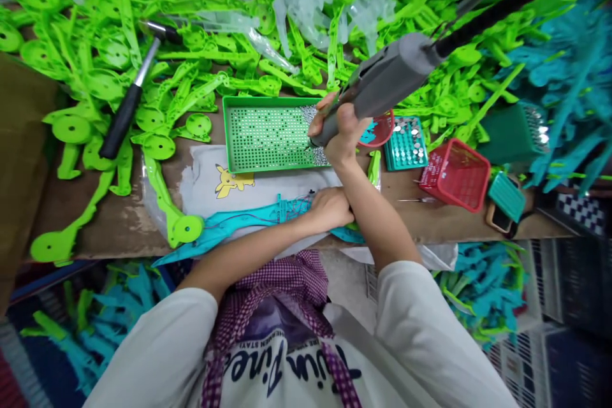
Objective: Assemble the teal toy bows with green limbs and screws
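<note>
While the right hand (348, 134) clasps a grey cylindrical screwdriver (389, 76), the left hand (333, 209) curls closed on a blue sword-shaped plastic piece (239, 219) lying crosswise, nearer the body.

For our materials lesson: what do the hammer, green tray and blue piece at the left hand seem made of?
Hammer: silvery shine suggests a metal shaft; the dull black grip could be rubber or plastic.
Green tray: probably plastic, slightly glossy, with even colour and regular holes.
Blue piece: likely smooth plastic, given its uniform colour.
</note>
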Demonstrator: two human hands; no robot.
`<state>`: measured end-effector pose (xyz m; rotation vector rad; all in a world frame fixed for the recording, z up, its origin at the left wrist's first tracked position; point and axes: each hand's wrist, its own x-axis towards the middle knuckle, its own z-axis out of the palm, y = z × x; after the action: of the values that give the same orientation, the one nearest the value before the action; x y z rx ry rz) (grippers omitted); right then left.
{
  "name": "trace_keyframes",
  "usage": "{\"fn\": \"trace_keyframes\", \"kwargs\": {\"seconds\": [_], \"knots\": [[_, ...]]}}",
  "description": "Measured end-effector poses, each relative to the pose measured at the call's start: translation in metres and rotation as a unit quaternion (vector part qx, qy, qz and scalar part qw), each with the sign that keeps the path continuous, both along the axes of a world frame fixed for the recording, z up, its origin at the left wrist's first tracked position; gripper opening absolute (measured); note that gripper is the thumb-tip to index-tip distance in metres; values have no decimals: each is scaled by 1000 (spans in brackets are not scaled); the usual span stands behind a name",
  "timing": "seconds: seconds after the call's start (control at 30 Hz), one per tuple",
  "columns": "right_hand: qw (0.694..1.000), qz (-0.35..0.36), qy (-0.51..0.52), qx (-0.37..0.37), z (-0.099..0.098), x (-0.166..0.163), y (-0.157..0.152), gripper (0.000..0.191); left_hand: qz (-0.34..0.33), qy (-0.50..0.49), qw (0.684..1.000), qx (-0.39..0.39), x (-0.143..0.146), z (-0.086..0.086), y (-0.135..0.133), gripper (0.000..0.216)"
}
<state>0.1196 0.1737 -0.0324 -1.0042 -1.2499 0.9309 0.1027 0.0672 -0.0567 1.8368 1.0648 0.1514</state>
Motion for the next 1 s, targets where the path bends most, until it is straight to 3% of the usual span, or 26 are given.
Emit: {"fn": "trace_keyframes", "kwargs": {"seconds": [0.17,0.33,0.5,0.6,0.7,0.87,1.0], "knots": [[999,-18,39,4,14,-1,-3,55,13,2,1000,15,0,-2,0,27],[994,-41,79,63,48,19,-13,57,-9,-14,1000,10,-1,-2,3,16],[989,-117,-27,90,74,78,-78,62,-9,-15,999,31,1,-5,5,17],[982,-157,-46,95,70,106,-126,57,-7,-6,1000,29,3,-3,7,18],[986,-145,-20,82,56,119,-154,56,-7,3,1000,21,4,1,8,17],[994,-104,22,34,41,125,-161,67,-4,12,1000,29,5,4,10,16],[990,-136,19,-18,30,128,-160,73,-2,5,999,32,5,3,10,15]]}}
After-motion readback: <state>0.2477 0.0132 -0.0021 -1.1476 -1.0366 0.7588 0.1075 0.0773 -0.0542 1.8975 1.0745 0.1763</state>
